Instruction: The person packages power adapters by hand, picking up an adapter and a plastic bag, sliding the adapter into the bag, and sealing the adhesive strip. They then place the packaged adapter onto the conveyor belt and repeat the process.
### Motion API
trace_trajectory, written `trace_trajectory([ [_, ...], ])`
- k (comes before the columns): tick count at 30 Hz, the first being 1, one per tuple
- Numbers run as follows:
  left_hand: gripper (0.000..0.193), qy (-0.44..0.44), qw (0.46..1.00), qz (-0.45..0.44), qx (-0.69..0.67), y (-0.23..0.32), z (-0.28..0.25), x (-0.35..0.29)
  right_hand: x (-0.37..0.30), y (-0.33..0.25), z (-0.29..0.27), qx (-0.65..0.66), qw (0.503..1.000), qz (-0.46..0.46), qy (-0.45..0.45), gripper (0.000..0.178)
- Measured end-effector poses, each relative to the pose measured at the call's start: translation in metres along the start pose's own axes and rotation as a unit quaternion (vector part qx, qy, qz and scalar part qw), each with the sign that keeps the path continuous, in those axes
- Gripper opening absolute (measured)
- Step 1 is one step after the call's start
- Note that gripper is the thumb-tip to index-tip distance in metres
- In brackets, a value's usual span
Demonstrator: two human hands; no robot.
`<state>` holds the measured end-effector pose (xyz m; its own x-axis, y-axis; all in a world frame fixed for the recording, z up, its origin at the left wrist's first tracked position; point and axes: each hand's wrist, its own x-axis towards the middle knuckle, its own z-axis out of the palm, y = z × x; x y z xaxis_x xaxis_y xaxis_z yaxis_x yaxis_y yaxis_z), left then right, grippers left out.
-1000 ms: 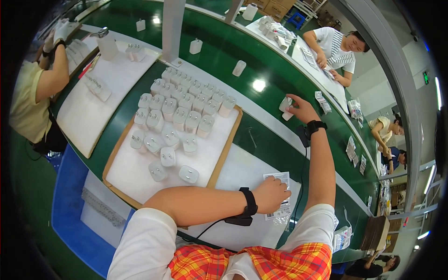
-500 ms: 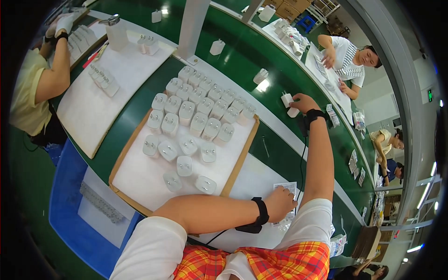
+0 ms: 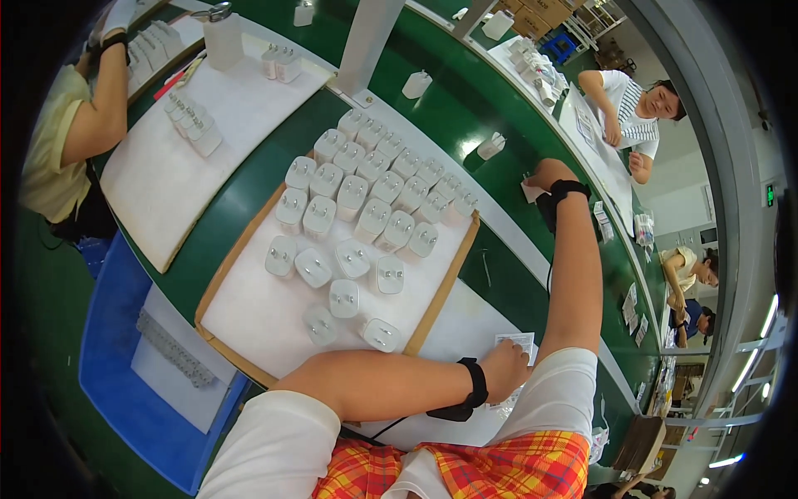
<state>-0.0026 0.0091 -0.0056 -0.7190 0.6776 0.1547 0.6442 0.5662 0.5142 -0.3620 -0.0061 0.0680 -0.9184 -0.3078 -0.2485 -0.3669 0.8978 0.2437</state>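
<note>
My right hand (image 3: 552, 175) reaches over the green surface, its fingers curled round a white plug adapter (image 3: 531, 192), which is mostly hidden beneath them. Close to my body, my left hand (image 3: 505, 372) is closed at the edge of a clear plastic bag (image 3: 504, 406). A white printed sheet (image 3: 520, 340) shows beside its fingers. Left of that hand, a white board with brown edges (image 3: 241, 320) bears several white plug adapters (image 3: 352, 196), prongs up, packed in rows at its far side and looser nearer me.
Another adapter (image 3: 491, 146) lies on the green surface (image 3: 449, 112) beyond a pale rail. A grey post (image 3: 366, 50) stands at the far side. At left are a second white board (image 3: 158, 200), a blue bin (image 3: 112, 358) and a co-worker's arm (image 3: 104, 125). More people sit at right.
My right hand has moved slightly away from me and now covers most of the adapters at its fingertips, where two showed before. My left hand stays at the bag. The whole view has shifted a little.
</note>
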Motion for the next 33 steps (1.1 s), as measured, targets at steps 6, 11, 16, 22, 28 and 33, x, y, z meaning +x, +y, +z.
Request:
trace_trajectory([
  [6,0.032,0.028,1.000,0.003,-0.006,0.002,0.004,0.002,-0.010,0.008,0.011,-0.002,1.000,0.019,0.005,0.037],
  [11,0.032,0.002,1.000,0.024,-0.009,-0.003,-0.009,-0.004,-0.032,0.043,0.019,0.130,0.989,-0.038,0.052,0.040],
  [16,0.029,0.009,1.000,0.023,-0.019,-0.003,-0.012,-0.004,-0.048,0.042,0.044,0.483,0.859,-0.072,0.151,0.042],
  [22,0.023,0.023,0.999,0.031,-0.019,-0.003,-0.001,0.001,-0.027,0.022,0.067,0.513,0.829,-0.123,0.183,0.046],
  [28,0.029,-0.005,1.000,0.003,-0.023,-0.003,-0.003,-0.001,-0.034,-0.010,0.052,0.367,0.886,-0.186,0.212,0.051],
  [33,0.045,-0.030,0.999,0.002,-0.017,-0.002,-0.001,0.006,-0.017,-0.025,0.032,0.256,0.955,-0.140,0.057,0.087],
])
